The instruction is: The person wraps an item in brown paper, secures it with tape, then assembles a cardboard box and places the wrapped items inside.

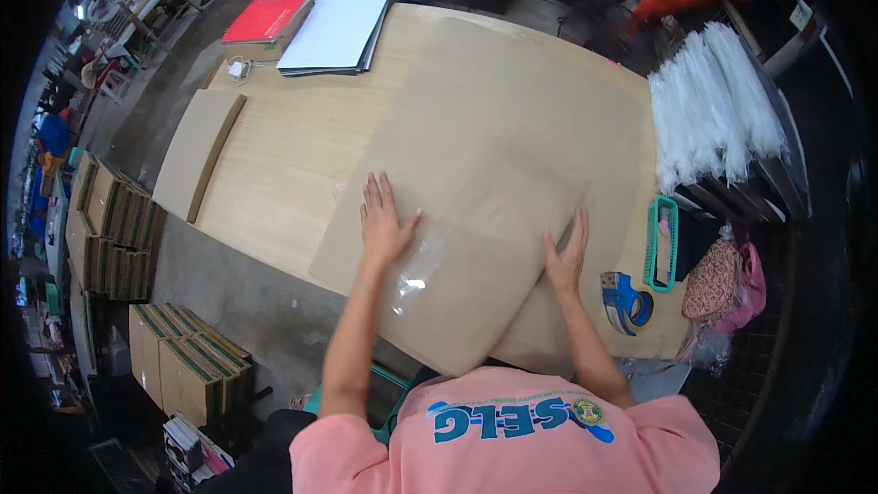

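A large brown cardboard sheet (494, 265) lies slantwise on the table, blurred along its far right part. Beneath it another broad brown sheet (521, 73) spreads toward the far edge. My left hand (385, 223) rests on the upper sheet near its left side, fingers stretched and thumb apart. Close to my left wrist, a shiny clear patch (412, 282) catches the light; whether it is tape or film I cannot tell. My right hand (567, 254) is at the upper sheet's right edge, fingers extended and thumb apart, not wrapped round anything.
On the wooden table (293, 165) are a blue tape dispenser (626, 304), a green basket (660, 242), a folded cardboard piece (198, 155), a white stack (337, 27) and a red-topped stack (265, 20). Clear plastic bags (713, 105) hang right. Carton bundles (189, 364) stand left.
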`<act>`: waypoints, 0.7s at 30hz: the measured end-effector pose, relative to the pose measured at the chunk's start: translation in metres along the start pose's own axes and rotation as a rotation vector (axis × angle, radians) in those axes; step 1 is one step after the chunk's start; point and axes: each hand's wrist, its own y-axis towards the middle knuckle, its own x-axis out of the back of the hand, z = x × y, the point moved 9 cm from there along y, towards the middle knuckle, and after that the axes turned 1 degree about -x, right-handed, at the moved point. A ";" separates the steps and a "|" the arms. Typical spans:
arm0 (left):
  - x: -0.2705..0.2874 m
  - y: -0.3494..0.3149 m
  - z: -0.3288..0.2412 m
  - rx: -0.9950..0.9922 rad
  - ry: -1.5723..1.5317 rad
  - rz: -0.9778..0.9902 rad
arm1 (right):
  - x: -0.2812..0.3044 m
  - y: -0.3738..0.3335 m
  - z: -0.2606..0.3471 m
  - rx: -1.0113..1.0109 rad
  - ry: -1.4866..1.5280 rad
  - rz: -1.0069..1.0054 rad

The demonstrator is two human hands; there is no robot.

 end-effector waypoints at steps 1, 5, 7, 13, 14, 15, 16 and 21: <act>-0.019 0.009 0.025 -0.010 -0.144 0.077 | -0.019 -0.030 -0.056 -0.102 0.242 0.072; -0.087 -0.016 -0.019 -0.065 -0.520 0.291 | -0.045 -0.031 -0.087 -0.288 0.712 0.339; -0.087 -0.014 -0.015 0.053 -0.661 0.278 | -0.044 -0.006 -0.069 -0.193 0.698 0.392; -0.045 -0.018 -0.087 -0.159 -0.253 -0.119 | -0.045 0.039 -0.076 -0.141 0.636 0.418; -0.046 -0.049 -0.114 -0.285 -0.260 -0.018 | -0.025 0.032 -0.068 -0.038 0.430 0.370; -0.047 -0.101 -0.131 -0.392 -0.259 0.064 | 0.000 0.017 -0.047 0.081 0.232 0.342; -0.074 -0.153 -0.141 -0.472 -0.315 0.284 | 0.024 0.001 -0.033 0.207 0.030 0.296; -0.160 -0.280 -0.156 -0.607 0.121 0.393 | 0.081 -0.035 -0.108 0.268 -0.092 0.283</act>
